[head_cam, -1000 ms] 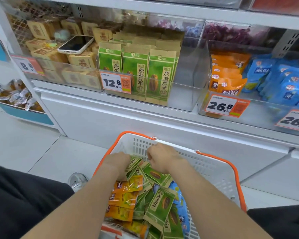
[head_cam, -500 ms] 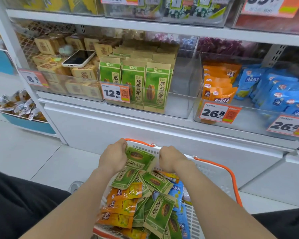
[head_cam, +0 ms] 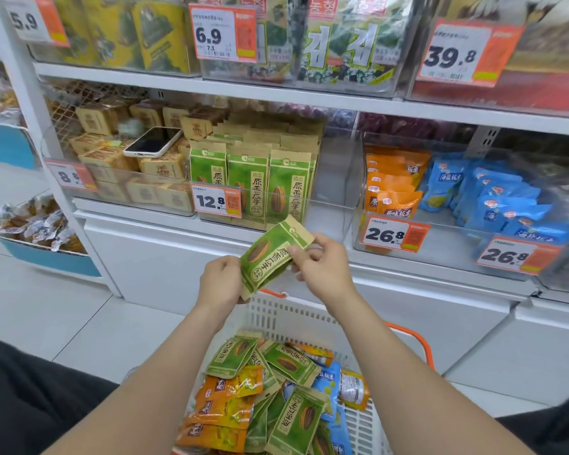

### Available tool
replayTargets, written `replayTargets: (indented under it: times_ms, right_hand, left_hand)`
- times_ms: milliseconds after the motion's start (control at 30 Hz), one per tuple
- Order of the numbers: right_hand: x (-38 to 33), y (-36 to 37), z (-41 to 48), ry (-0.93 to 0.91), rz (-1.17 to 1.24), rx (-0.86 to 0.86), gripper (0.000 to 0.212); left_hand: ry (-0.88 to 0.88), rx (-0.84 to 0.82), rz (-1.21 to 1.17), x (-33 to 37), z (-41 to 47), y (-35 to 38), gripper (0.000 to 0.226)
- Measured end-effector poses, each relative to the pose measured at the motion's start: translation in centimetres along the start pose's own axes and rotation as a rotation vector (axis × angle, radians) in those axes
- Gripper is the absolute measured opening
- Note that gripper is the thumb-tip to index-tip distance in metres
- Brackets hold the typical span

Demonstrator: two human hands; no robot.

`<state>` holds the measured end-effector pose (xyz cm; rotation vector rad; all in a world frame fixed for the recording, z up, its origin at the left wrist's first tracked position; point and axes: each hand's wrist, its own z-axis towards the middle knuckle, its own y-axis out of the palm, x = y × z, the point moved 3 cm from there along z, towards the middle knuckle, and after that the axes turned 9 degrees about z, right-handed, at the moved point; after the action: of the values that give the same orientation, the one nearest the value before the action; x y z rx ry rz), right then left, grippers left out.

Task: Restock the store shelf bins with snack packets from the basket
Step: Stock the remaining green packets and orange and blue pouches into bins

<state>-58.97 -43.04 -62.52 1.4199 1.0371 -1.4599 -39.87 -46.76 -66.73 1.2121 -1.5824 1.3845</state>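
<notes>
I hold a green sunflower-seed packet (head_cam: 271,254) tilted in the air above the basket. My left hand (head_cam: 219,284) grips its lower left end and my right hand (head_cam: 321,266) pinches its upper right edge. The white basket (head_cam: 286,315) with orange handles sits below, with several green, orange and blue packets (head_cam: 266,395) piled in it. Just above the held packet is the clear shelf bin (head_cam: 332,195) with upright green packets (head_cam: 260,188) of the same kind, tagged 12.8.
A phone (head_cam: 153,141) lies on brown boxes in the bin to the left. To the right, bins hold orange packets (head_cam: 393,182) and blue packets (head_cam: 493,198), tagged 26.8. Seaweed packs fill the upper shelf. A blue tub of wrapped snacks (head_cam: 33,224) stands at far left.
Both hands came up out of the basket with one green packet, lifting it toward the shelf. The view tilted upward, bringing the upper shelf into sight.
</notes>
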Motion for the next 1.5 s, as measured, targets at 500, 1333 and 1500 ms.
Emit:
replayTargets:
  times_ms: [500, 1333, 1500]
  right_hand:
    - [-11.8, 0.5, 0.2, -0.724, -0.013, 0.315, 0.043]
    - [-9.7, 2.8, 5.3, -0.201, -0.979, 0.284, 0.03]
    - [-8.5, 2.3, 5.1, -0.265, -0.965, 0.175, 0.023]
  left_hand:
    - [0.694, 0.344, 0.37, 10.0, -0.6, 1.4, 0.051]
    - [0.783, 0.269, 0.592, 9.2, 1.7, 2.7, 0.067]
    - [0.802, 0.26, 0.553, 8.4, 1.3, 2.9, 0.075]
